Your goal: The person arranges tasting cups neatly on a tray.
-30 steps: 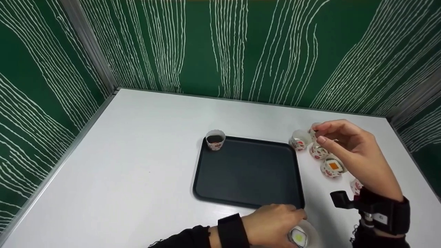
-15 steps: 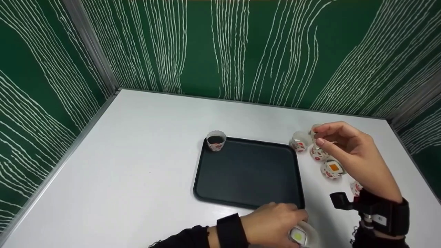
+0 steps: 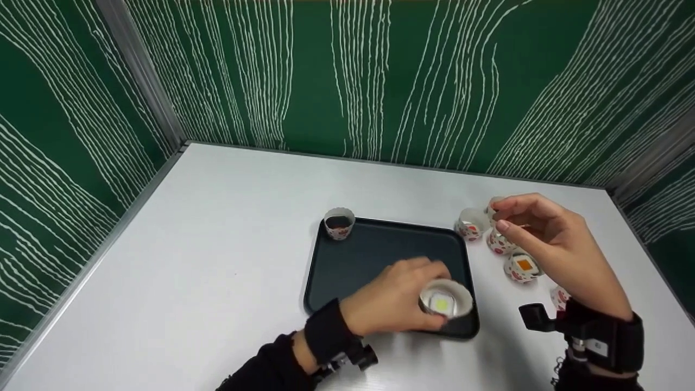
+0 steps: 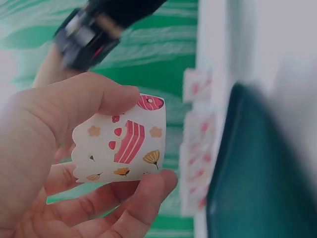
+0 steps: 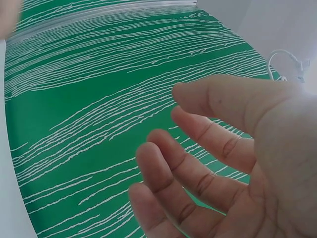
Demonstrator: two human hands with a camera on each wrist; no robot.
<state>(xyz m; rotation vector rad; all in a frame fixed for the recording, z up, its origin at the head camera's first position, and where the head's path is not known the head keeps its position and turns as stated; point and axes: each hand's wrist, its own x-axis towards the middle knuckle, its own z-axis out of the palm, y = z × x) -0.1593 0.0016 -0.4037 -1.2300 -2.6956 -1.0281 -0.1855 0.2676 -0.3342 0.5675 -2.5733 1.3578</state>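
My left hand [image 3: 388, 301] grips a paper baking cup [image 3: 460, 296] above the near right part of a dark tray [image 3: 353, 282]. Inside this cup lies a white roll piece with a yellow-green centre [image 3: 441, 304]. The left wrist view shows thumb and fingers pinching the cup's side [image 4: 131, 136], printed with cake and flower pictures. My right hand [image 3: 556, 241] hovers over a group of similar cups, fingers loosely curled and holding nothing; the right wrist view shows the same hand [image 5: 213, 148] against the green wall. It partly hides the cups behind it.
Another cup [image 3: 338, 232] with dark contents stands at the tray's far left corner. Right of the tray stand several cups, among them a cup with an orange-centred piece [image 3: 522, 270] and a cup near the right wrist [image 3: 559, 297]. Green walls [image 3: 309, 81] enclose the white table [image 3: 190, 244].
My left hand has lifted the cup from the near table edge and carried it forward and left, over the tray. The right hand has stayed nearly still.
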